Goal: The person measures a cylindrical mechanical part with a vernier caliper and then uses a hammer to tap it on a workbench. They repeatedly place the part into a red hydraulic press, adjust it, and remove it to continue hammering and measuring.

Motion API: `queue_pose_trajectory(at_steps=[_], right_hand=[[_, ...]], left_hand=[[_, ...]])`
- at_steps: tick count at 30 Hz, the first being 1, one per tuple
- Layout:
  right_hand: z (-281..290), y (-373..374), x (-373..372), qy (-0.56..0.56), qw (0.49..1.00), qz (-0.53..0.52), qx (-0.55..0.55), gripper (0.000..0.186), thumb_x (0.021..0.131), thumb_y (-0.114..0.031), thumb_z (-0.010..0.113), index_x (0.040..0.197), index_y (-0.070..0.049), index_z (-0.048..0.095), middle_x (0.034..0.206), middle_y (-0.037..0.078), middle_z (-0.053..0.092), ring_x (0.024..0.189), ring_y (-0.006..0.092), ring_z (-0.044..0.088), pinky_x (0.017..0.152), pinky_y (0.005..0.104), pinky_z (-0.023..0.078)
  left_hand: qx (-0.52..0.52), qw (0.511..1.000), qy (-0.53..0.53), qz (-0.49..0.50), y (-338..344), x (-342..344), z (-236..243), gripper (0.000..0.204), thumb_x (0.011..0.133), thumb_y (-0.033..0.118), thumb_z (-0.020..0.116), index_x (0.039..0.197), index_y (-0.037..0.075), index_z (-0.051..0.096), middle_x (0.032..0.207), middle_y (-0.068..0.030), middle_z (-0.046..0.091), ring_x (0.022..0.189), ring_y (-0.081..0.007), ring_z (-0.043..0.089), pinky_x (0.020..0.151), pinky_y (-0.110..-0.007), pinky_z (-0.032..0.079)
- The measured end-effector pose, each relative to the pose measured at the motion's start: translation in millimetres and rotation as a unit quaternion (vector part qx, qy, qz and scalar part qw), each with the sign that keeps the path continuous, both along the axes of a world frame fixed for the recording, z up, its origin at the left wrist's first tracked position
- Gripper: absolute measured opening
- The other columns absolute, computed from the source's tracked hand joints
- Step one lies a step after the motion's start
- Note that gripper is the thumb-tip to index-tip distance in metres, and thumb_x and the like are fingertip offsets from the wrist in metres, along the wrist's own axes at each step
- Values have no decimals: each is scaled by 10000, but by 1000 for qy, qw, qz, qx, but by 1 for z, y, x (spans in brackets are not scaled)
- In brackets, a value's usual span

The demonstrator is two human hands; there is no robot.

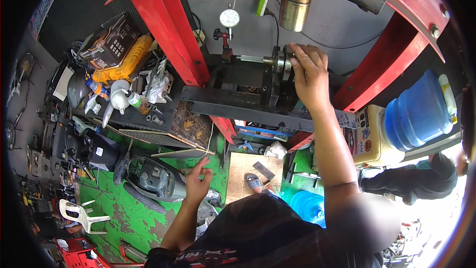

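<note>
A crankshaft point(280, 63) with round steel webs is held level in a black fixture point(267, 89) on the beam of a red press frame point(166, 25). My right hand point(310, 72) lies over the webs' right side, fingers curled over the top edge; the crankshaft's right end is hidden behind it. To the left, a dial gauge point(229, 18) with a white face stands upright on its holder point(226, 52), near the tip of the shaft. My left hand point(198, 181) hangs lower, away from the frame, fingers loosely bent and apart, holding nothing.
Above hangs the press's steel ram point(295, 12). A cluttered bench point(173, 119) at left carries a yellow case point(124, 59) and bottles. A scooter point(153, 178) stands below it. At right are a blue water jug point(416, 111) and a person in dark clothes point(421, 181).
</note>
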State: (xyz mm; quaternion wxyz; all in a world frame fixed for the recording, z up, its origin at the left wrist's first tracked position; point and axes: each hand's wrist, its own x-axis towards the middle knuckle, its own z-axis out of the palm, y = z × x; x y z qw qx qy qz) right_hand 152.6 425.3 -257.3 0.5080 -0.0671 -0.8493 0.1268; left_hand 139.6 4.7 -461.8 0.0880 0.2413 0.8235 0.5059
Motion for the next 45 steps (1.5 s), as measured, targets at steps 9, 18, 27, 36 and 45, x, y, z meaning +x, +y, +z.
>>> queue_pose_trajectory(at_steps=[9,18,27,36,45], right_hand=[[0,-13,5,129,990,53,-14,329,907,-29,743,1230,-94,743,1160,90,744,1150,304,634,1010,400,508],[-10,-12,2,56,997,-57,2,270,923,-80,755,1192,-60,770,1120,76,736,1092,292,632,1005,397,497],[-13,-26,4,217,976,-2,-29,236,837,-1,821,1062,-42,762,1096,77,745,1054,263,623,914,358,517],[-4,-40,12,151,985,-60,-62,225,798,-5,834,1005,-71,773,967,55,716,936,262,627,848,382,522],[-17,-36,6,131,984,-95,-79,151,816,-57,825,954,-90,775,959,42,740,947,256,622,884,386,492]], left_hand=[[-18,994,-76,82,-50,35,-43,462,950,36,665,1402,-32,597,1188,-163,747,823,-113,698,758,-279,564],[9,989,-110,98,-65,40,-60,454,958,52,651,1403,-22,601,1192,-153,746,826,-119,698,761,-282,567],[8,984,-137,111,-72,33,-65,443,964,67,651,1396,-26,609,1188,-156,749,854,-113,687,784,-281,558],[-16,986,-131,98,-78,28,-78,434,964,71,659,1383,-32,609,1175,-177,754,883,-134,709,787,-281,562],[-71,988,-77,112,-125,37,-134,364,937,120,649,1265,-35,671,898,-171,756,764,-252,736,703,-359,575]])
